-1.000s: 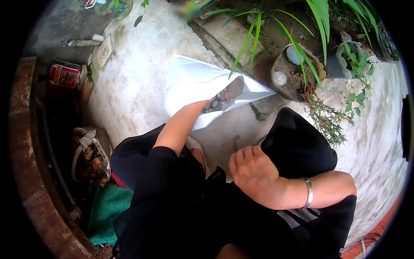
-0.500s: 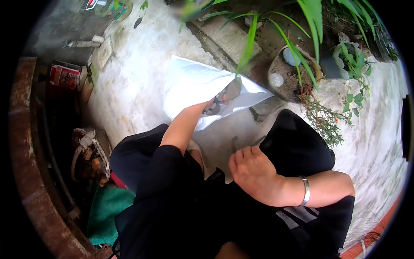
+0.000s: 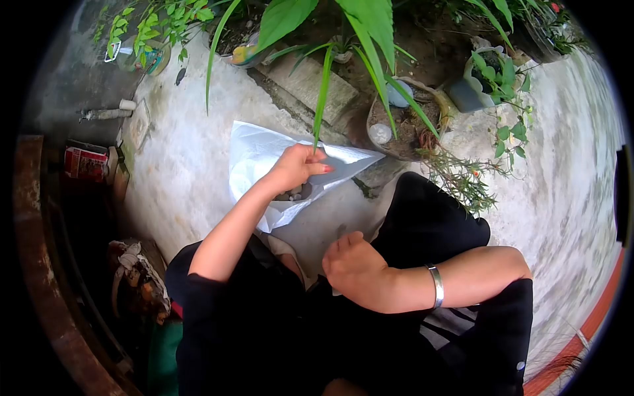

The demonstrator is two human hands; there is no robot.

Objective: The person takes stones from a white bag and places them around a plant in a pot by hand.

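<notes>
A white bag (image 3: 247, 155) lies on the ground in front of me with its mouth towards the right. Small grey stones (image 3: 295, 193) show inside it. My left hand (image 3: 300, 166) is over the bag's mouth, fingers and thumb drawn together by the far rim; what they pinch, if anything, I cannot make out. Bent at the wrist, my right hand (image 3: 353, 264) hangs curled above my lap near the right knee. It wears a silver bracelet (image 3: 436, 286) on the wrist, and its palm is hidden.
A round pot (image 3: 422, 125) with soil and two pale stones stands beyond the bag, beside a grey planter (image 3: 472, 92). Long green leaves (image 3: 322, 99) hang across the view. Left are a rusty metal edge (image 3: 30, 218) and a red box (image 3: 86, 164).
My left hand has risen from among the stones to the bag's mouth. The bag's opening looks narrower. My right hand keeps its curled pose while the view has shifted.
</notes>
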